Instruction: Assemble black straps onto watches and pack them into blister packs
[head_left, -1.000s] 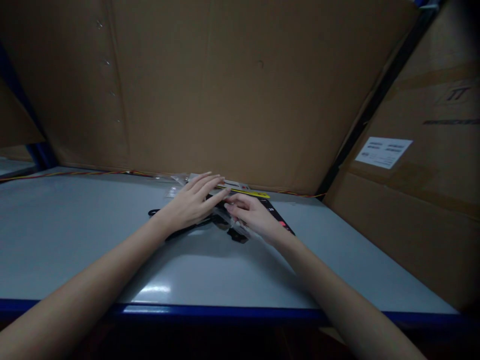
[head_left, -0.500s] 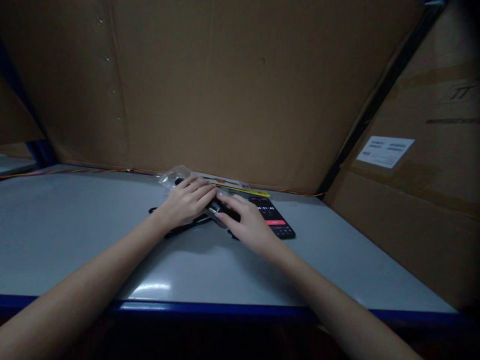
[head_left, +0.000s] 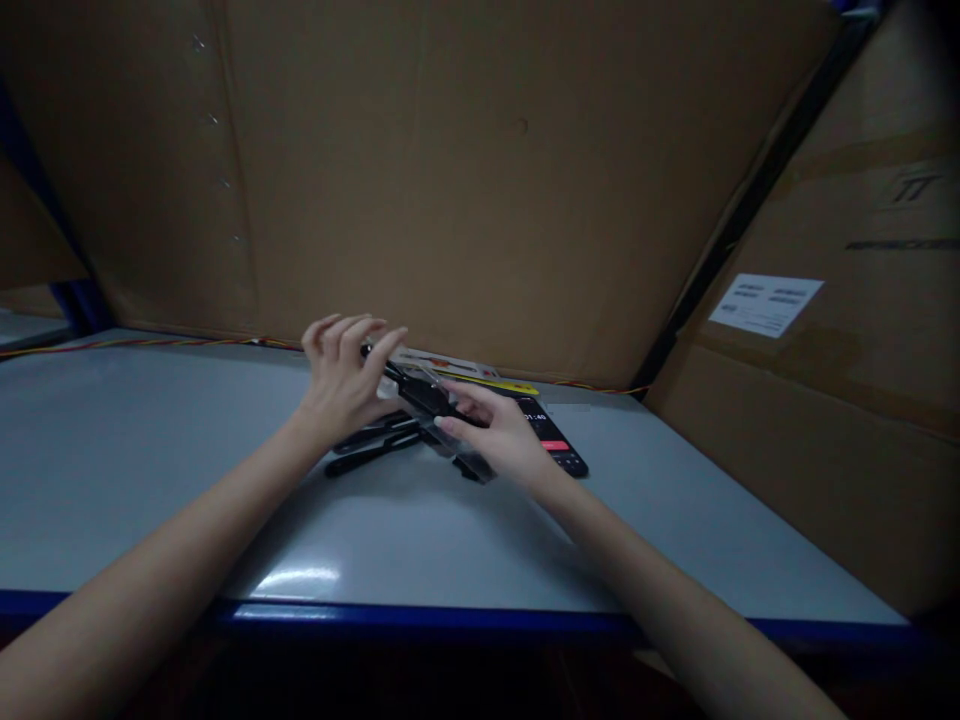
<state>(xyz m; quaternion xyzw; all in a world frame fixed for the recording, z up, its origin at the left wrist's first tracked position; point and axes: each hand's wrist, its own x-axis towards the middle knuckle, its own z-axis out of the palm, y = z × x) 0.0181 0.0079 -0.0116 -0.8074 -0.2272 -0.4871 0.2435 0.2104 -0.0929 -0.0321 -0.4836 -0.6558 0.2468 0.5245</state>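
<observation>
Both hands grasp a clear bag of black parts above the tabletop: left hand lifting its top, right hand pinching underneath.

hands: left hand, right hand bare | forearms: sleeveless | jewellery: none seen

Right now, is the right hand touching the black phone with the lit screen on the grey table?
Cannot tell. In the head view the right hand overlaps the phone's near edge, hiding any contact or gap.

Grey table with phone, black clips, yellow-edged packet.
</observation>
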